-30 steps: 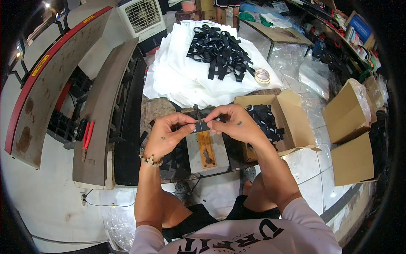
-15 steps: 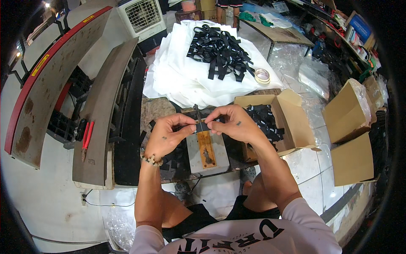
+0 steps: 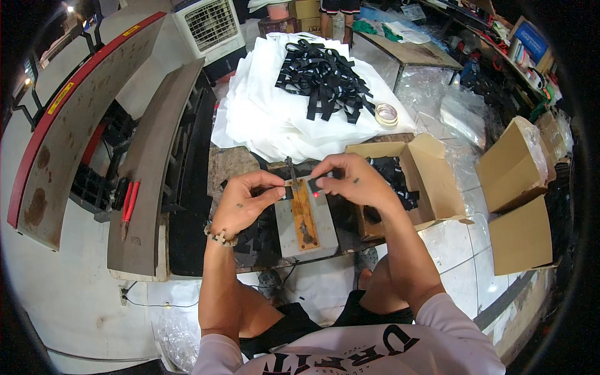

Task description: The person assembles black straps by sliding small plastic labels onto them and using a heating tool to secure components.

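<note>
My left hand (image 3: 245, 203) pinches a short piece of black ribbon (image 3: 289, 193) at the left side of a small bench device. My right hand (image 3: 357, 185) pinches another black piece (image 3: 315, 185) just right of it, apart from the first. The device is a grey box (image 3: 287, 232) topped by a brown wooden strip (image 3: 305, 220), with a dark metal arm (image 3: 290, 167) at its far end and a thin wire over the wood. A small red light (image 3: 316, 195) glows under my right fingers.
Looped black ribbons (image 3: 325, 78) lie heaped on stacked white sheets (image 3: 247, 106), beside tape rolls (image 3: 386, 114). An open cardboard box (image 3: 431, 181) with black pieces stands at the right. Red-handled pliers (image 3: 130, 203) rest on the left ledge. A person's legs (image 3: 337, 24) show far back.
The black ribbon spanning both hands over the wire is now two separate pieces. My right hand has moved slightly right, leaving a gap, and the red light has come into view.
</note>
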`<action>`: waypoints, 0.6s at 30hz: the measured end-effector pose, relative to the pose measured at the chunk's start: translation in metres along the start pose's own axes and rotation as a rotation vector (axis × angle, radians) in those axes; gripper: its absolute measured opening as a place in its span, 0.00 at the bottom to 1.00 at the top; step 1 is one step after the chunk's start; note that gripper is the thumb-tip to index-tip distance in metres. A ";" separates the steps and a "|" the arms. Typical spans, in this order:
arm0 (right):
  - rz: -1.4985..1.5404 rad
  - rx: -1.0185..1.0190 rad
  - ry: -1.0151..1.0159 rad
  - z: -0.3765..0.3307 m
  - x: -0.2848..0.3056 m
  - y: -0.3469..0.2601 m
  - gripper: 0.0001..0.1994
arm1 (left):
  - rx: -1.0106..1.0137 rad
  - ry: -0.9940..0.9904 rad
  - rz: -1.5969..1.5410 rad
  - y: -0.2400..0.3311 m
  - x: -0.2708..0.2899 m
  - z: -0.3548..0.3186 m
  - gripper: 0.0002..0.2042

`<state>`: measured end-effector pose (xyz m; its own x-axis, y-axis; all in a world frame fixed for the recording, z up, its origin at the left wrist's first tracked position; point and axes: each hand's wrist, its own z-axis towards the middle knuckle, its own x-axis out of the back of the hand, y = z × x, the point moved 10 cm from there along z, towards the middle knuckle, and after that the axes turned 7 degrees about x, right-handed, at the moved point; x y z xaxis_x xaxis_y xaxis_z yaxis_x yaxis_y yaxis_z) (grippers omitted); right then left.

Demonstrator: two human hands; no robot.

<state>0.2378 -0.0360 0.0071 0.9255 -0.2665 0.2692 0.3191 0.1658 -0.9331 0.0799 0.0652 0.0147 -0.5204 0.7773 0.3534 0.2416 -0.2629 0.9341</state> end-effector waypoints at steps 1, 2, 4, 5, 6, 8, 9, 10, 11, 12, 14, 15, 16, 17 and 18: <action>-0.150 0.059 0.021 -0.001 0.012 -0.004 0.07 | -0.004 0.011 -0.039 -0.002 0.003 0.000 0.06; -0.151 0.062 0.019 -0.003 0.022 0.004 0.07 | -0.007 0.022 -0.078 -0.003 0.006 -0.001 0.06; -0.632 0.137 0.086 -0.009 0.057 0.018 0.06 | -0.023 0.029 -0.095 0.004 0.009 -0.003 0.06; -0.632 0.145 0.086 -0.012 0.068 0.024 0.06 | -0.036 0.032 -0.116 0.007 0.011 -0.004 0.07; -0.682 -0.072 0.065 -0.016 0.085 0.052 0.07 | -0.039 0.038 -0.113 0.008 0.012 -0.003 0.07; -0.721 -0.283 0.035 -0.023 0.105 0.084 0.07 | -0.065 0.050 -0.132 0.010 0.016 -0.004 0.07; -0.727 -0.418 0.013 -0.029 0.114 0.101 0.08 | -0.064 0.057 -0.129 0.011 0.016 -0.006 0.07; -0.738 -0.557 -0.005 -0.038 0.124 0.116 0.08 | -0.081 0.062 -0.157 0.015 0.016 -0.007 0.07; -0.780 -0.535 -0.032 -0.039 0.129 0.122 0.12 | -0.100 0.065 -0.184 0.020 0.015 -0.008 0.07; -0.780 -0.533 -0.034 -0.038 0.124 0.116 0.12 | -0.100 0.068 -0.184 0.022 0.014 -0.009 0.07; -0.758 -0.223 0.262 -0.027 0.128 0.068 0.14 | -0.128 0.094 -0.138 0.031 0.012 -0.013 0.07; -0.548 -0.085 0.247 -0.019 0.108 0.040 0.14 | -0.128 0.092 -0.140 0.034 0.009 -0.013 0.07; -0.326 0.056 0.221 -0.007 0.079 0.004 0.14 | -0.138 0.098 -0.158 0.037 0.009 -0.018 0.07; -0.117 0.063 0.188 -0.002 0.052 -0.015 0.14 | -0.149 0.099 -0.183 0.039 0.007 -0.020 0.07; 0.088 0.067 0.159 -0.002 0.025 -0.030 0.13 | -0.146 0.098 -0.186 0.038 0.004 -0.021 0.07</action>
<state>0.2512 -0.0495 0.0415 0.9084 -0.3936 0.1409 0.2557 0.2565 -0.9321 0.0702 0.0461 0.0530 -0.6233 0.7630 0.1712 0.0168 -0.2058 0.9785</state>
